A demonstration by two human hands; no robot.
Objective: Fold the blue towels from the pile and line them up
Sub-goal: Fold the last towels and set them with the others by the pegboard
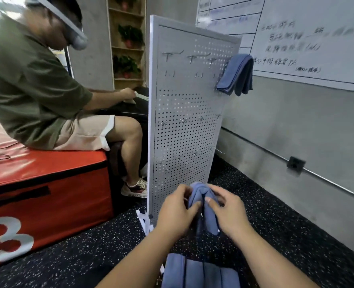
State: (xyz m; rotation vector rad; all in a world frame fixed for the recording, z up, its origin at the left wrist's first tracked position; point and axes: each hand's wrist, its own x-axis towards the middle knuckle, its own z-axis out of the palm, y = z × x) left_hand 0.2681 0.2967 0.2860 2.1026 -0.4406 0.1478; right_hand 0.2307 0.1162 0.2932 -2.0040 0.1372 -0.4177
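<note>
Left hand (175, 210): its fingers (183, 191) are curled round the left side of the held towel, with the thumb pressed against the front of the cloth.
Right hand (228, 210): its fingers are curled over the right side of the same towel, and the thumb is laid on the front fold.
Held towel (200, 191): blue and bunched. It is gripped between both hands in the air, in front of the lower part of the pegboard, with one end hanging down between the wrists.
Folded towels (201, 273): several blue pieces are seen side by side at the bottom edge, below the forearms. What they lie on cannot be told.
Hung towel (236, 74): a blue one is draped over a hook at the upper right edge of the pegboard.
Pegboard (188, 113): a white perforated panel, stood upright on the speckled floor (275, 225).
Red box (47, 183): placed left of the pegboard, with a seated person (36, 84) on top of it.
Whiteboard (309, 38): mounted on the wall at the right. The writing on it is blurred.
</note>
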